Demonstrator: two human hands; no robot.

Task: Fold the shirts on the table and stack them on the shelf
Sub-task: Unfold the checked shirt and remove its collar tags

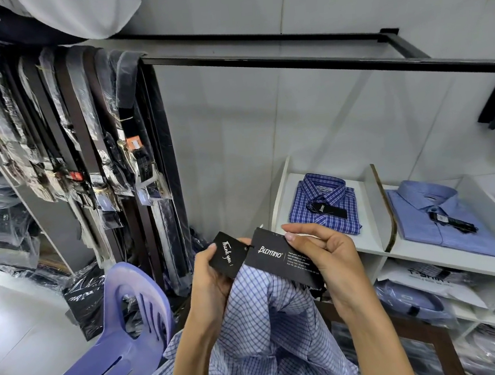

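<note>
So far two shirts sat folded on the top shelf (378, 248) at right: a dark blue plaid shirt (323, 205) in the left bay, a plain light blue shirt (445, 221) in the next bay right, a tilted divider (378, 204) between them. Third one, a light blue checked shirt (267, 325), was unfolded and bunched up in the air, near centre, between both hands. Judging by that, folding of this shirt had not begun

Left hand (211, 278) pinched the small black "Thank you" tag (227, 255) and gathered cloth under it. Right hand (323, 255) pinched the larger black brand tag (281, 261) by its top edge, thumb and forefinger closed on it. Looked like a tag check or tidy before the fold

No surface visible in frame, so cannot tell how many shirts were left

Room: purple plastic chair (113, 348) just left of the left arm, rack of bagged belts (88, 137) further left and far. Black rail (318, 60) ran overhead, well above the shelf. Shelf front edge was near the right hand; both bays had open space above the shirts for stacking. Lower shelf bays were packed with bagged stock
</note>
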